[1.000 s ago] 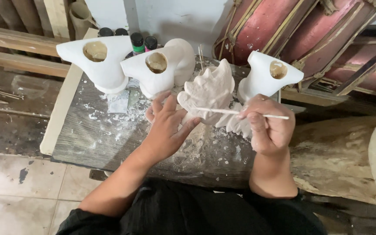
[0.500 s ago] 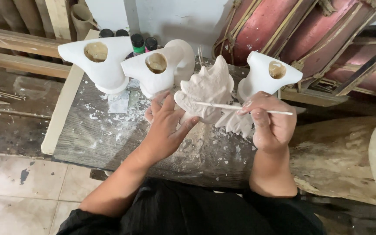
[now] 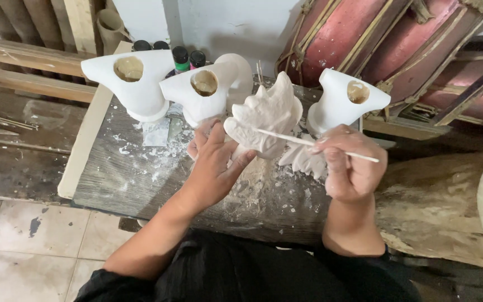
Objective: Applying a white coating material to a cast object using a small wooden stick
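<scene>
Holding a white carved piece [image 3: 266, 114] upright on the bench [image 3: 135, 179], the left hand [image 3: 213, 162] has its fingers wrapped behind the piece's lower left edge and the thumb pressed to its front. The right hand [image 3: 350, 168] is closed around a thin pale stick [image 3: 308, 142], pinched between thumb and forefinger; the stick's far tip rests on the face of the piece, near its middle, and its other end pokes out past the knuckles to the right.

The piece is leaf- or flame-shaped, with ridges already cut over its surface. A second, similar carved piece [image 3: 306, 159] lies flat on the bench just below and to the right of it, partly hidden by the right hand.

White crumbs and dust [image 3: 163, 151] lie scattered over the bench, thickest to the left of the hands, which suggests a good deal of scraping is done. How much detail is left to clean on the held piece cannot be told from this view.

Behind stand three white hollow casts [image 3: 141, 89], each with a round opening on top, their surfaces smooth. Small dark bottles [image 3: 181, 57] with coloured caps sit at the back, unopened as far as can be seen.
</scene>
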